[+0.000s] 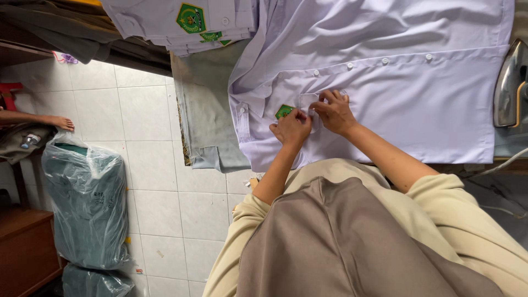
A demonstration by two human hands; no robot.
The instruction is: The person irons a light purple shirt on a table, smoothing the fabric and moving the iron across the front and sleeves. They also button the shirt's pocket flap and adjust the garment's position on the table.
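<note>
A pale lilac buttoned shirt (396,60) lies spread on a cloth-covered board. Its chest pocket carries a green badge (284,111). My left hand (291,127) pinches the fabric right beside the badge, fingers closed on the pocket edge. My right hand (334,111) presses and grips the pocket's top edge just to the right, touching the left hand. Both forearms come up from cream sleeves at the bottom.
A stack of folded shirts with green badges (190,22) sits at the top left. An iron (510,85) stands on the right edge. Grey padding (206,110) hangs off the board. Green plastic bundles (88,203) rest on the tiled floor; another person's foot (58,122) shows at left.
</note>
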